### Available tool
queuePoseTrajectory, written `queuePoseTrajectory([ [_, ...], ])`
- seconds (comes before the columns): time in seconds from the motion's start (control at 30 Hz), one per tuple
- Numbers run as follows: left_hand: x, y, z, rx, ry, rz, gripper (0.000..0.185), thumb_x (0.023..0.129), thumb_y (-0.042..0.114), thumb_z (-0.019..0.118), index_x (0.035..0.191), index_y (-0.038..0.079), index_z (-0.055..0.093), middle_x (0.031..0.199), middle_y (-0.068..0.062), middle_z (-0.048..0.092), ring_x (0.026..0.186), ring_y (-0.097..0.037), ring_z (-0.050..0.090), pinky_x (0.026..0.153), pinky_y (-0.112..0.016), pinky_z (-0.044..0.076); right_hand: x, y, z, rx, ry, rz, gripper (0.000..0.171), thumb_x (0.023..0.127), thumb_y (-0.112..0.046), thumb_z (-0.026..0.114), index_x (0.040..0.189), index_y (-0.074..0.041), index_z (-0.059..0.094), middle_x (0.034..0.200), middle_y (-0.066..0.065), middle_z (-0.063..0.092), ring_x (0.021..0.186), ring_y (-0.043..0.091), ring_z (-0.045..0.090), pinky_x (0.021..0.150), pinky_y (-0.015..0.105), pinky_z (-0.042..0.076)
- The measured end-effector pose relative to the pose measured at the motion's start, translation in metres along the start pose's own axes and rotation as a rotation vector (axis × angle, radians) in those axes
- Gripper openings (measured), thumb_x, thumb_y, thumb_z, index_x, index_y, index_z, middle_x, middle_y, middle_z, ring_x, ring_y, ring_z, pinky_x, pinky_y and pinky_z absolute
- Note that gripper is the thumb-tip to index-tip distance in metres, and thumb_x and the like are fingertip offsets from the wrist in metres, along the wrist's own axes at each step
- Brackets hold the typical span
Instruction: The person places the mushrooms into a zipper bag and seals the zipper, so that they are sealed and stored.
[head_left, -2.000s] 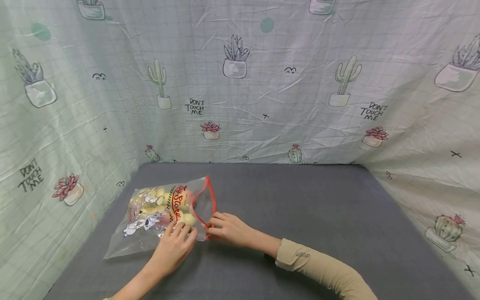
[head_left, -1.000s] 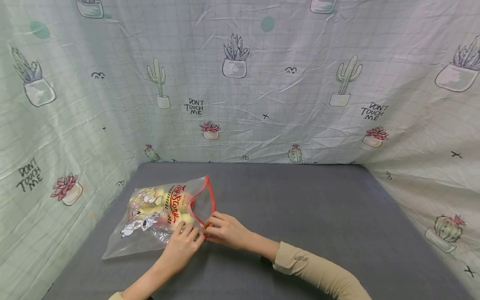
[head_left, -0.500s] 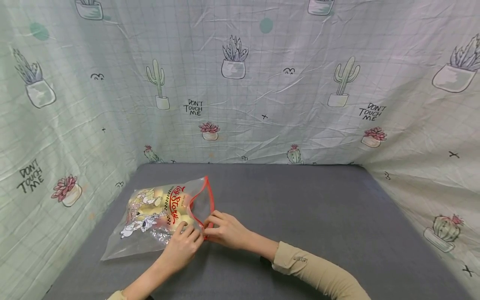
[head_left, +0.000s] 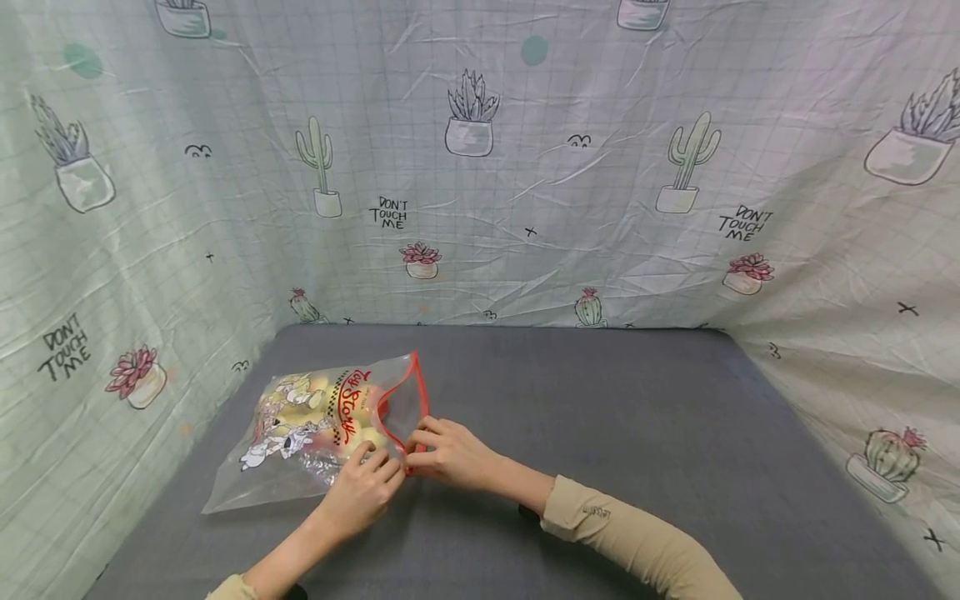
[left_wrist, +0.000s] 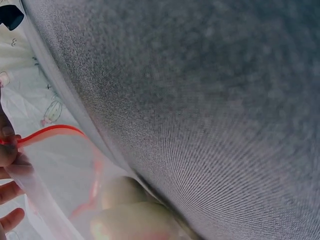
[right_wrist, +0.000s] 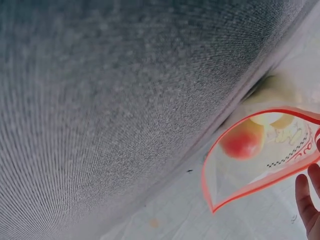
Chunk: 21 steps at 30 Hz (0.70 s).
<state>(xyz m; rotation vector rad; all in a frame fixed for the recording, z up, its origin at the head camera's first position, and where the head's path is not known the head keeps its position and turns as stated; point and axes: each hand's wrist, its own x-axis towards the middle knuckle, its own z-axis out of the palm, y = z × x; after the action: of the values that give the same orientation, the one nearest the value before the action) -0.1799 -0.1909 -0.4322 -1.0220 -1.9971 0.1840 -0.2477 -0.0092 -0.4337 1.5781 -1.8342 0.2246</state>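
— Hands first: what are they doing?
— Left hand (head_left: 360,492) and right hand (head_left: 450,457) both pinch the near corner of the bag (head_left: 315,425) at its red zip edge (head_left: 411,398).
— And the bag itself?
— It lies flat on the grey table (head_left: 600,417), left of centre, mouth gaping, with a yellow toy (head_left: 360,433) inside.

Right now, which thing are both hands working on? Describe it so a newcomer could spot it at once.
On the grey felt-like tabletop, look at the near left part. There lies a clear plastic zip bag with cartoon print and a red-edged mouth, pinched at its near corner by the left hand and the right hand. It is the only loose thing on the surface.
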Motion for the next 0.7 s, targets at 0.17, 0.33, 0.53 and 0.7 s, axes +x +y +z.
queuePoseTrajectory([
  [0.17, 0.0003, -0.0014, 0.0010, 0.007, 0.024, 0.006, 0.039, 0.083, 0.006, 0.024, 0.066, 0.008, 0.059, 0.064, -0.001, 0.055, 0.065, -0.019, 0.051, 0.069, -0.038, 0.042, 0.0006, 0.0015, 0.0000, 0.007, -0.007, 0.000, 0.010, 0.080, -0.034, 0.062, 0.086, -0.026, 0.066, 0.088, -0.010, 0.060, 0.083, 0.007, 0.048, 0.071, 0.016, 0.041],
  [0.33, 0.0006, -0.0014, 0.0013, 0.004, 0.040, 0.014, 0.037, 0.081, 0.004, 0.026, 0.063, 0.008, 0.057, 0.061, 0.000, 0.053, 0.064, -0.019, 0.050, 0.069, -0.038, 0.041, 0.0005, 0.0023, 0.0010, 0.001, -0.015, -0.005, 0.007, 0.081, -0.032, 0.063, 0.085, -0.026, 0.065, 0.089, -0.011, 0.061, 0.084, 0.008, 0.049, 0.070, 0.017, 0.041],
  [0.53, 0.0007, -0.0008, 0.0001, 0.020, 0.026, 0.020, 0.038, 0.082, 0.004, 0.025, 0.065, 0.009, 0.059, 0.061, 0.002, 0.054, 0.064, -0.017, 0.052, 0.069, -0.037, 0.042, -0.0008, 0.0057, 0.0032, -0.067, -0.001, -0.014, 0.005, 0.078, -0.030, 0.066, 0.081, -0.027, 0.064, 0.087, -0.011, 0.061, 0.083, 0.008, 0.051, 0.067, 0.017, 0.040],
  [0.7, 0.0009, -0.0011, 0.0002, 0.009, 0.031, 0.018, 0.039, 0.082, 0.004, 0.025, 0.064, 0.009, 0.059, 0.061, 0.002, 0.054, 0.064, -0.018, 0.052, 0.068, -0.038, 0.043, -0.0017, 0.0081, 0.0046, -0.086, 0.006, -0.019, 0.006, 0.078, -0.032, 0.064, 0.082, -0.028, 0.064, 0.088, -0.012, 0.061, 0.082, 0.007, 0.051, 0.064, 0.016, 0.038],
])
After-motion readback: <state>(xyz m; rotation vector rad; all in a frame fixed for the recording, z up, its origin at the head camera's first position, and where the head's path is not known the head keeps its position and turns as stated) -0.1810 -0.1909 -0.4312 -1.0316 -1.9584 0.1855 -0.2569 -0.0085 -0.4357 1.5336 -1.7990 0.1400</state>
